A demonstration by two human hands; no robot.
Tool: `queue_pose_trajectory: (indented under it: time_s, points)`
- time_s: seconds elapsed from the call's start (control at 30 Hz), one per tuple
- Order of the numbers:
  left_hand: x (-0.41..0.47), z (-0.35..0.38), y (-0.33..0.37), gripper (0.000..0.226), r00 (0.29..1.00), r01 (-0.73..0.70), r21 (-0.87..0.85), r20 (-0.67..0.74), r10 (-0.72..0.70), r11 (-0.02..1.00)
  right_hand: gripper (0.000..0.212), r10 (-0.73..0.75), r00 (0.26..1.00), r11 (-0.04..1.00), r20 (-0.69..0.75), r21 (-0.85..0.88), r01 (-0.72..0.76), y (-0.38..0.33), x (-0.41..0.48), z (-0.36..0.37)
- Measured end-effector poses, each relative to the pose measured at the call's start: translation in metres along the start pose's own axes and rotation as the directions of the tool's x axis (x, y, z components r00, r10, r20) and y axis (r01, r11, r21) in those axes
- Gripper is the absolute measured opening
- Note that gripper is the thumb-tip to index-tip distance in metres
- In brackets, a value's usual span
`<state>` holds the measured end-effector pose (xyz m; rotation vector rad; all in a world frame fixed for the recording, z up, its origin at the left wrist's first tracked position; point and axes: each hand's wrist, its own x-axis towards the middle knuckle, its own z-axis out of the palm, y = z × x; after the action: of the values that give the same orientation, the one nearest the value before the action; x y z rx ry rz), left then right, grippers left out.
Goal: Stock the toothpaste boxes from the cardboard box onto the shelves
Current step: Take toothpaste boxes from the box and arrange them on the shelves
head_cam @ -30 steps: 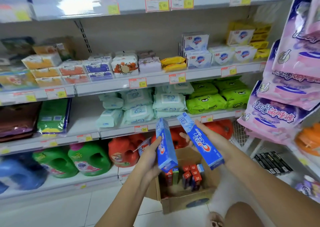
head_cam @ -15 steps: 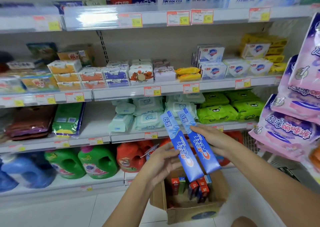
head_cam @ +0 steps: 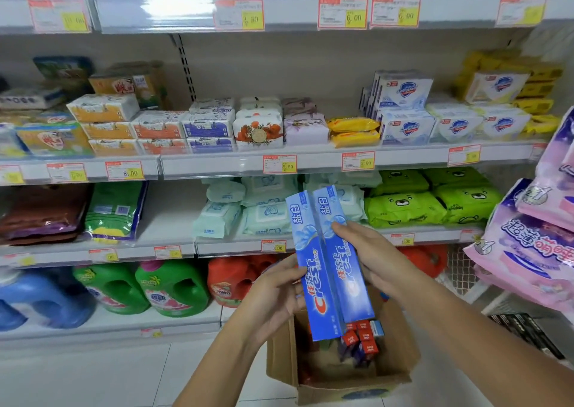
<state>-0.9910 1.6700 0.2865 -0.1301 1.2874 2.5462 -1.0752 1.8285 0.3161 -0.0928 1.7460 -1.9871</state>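
Two long blue cardboard toothpaste boxes are held side by side, touching, tilted above one open brown cardboard box (head_cam: 341, 388) on the floor. The left hand (head_cam: 276, 294) grips the left toothpaste box (head_cam: 312, 282); the right hand (head_cam: 369, 257) grips the right toothpaste box (head_cam: 343, 282). Smaller red-ended boxes (head_cam: 362, 335) stand inside, too bunched to count

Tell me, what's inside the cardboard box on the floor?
The cardboard box holds small red and blue boxes, with bare cardboard floor nearer us. The two blue toothpaste boxes held above it cover its far part.
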Motion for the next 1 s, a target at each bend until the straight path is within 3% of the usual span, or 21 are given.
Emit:
queue_pose_trajectory:
  time_s: [0.13,0.43,0.6,0.77,0.83,0.93,1.0]
  points:
    - [0.010,0.000,0.016,0.048,0.998,-0.042,-0.070,-0.059,0.037,0.997,0.021,-0.021,1.000,0.997,0.008,-0.072,0.022,-0.008,0.016,0.017]
    - [-0.010,0.046,0.086,0.051,0.943,-0.071,-0.011,-0.327,0.063,0.997,0.023,0.015,1.000,0.995,-0.012,-0.095,-0.016,-0.070,0.020,0.089]
    - [-0.038,0.068,0.149,0.056,0.930,-0.012,0.174,-0.359,0.075,0.985,0.026,0.035,0.995,0.994,0.089,-0.110,-0.026,-0.132,0.005,0.131]
    - [-0.073,0.082,0.223,0.059,0.934,-0.031,0.347,-0.323,0.151,0.937,0.041,-0.121,0.957,0.966,0.264,-0.189,0.174,-0.214,-0.007,0.156]
    - [-0.087,0.085,0.255,0.050,0.935,-0.031,0.466,-0.300,0.191,0.884,0.050,-0.155,0.945,0.959,0.289,-0.186,0.214,-0.244,-0.002,0.164]
    - [-0.101,0.084,0.299,0.027,0.939,0.007,0.617,-0.275,0.206,0.787,0.066,-0.094,0.945,0.971,0.312,-0.182,0.157,-0.281,0.011,0.182]
    - [-0.106,0.083,0.324,0.016,0.940,0.010,0.675,-0.258,0.223,0.738,0.064,-0.074,0.954,0.968,0.292,-0.208,0.139,-0.296,0.020,0.200]
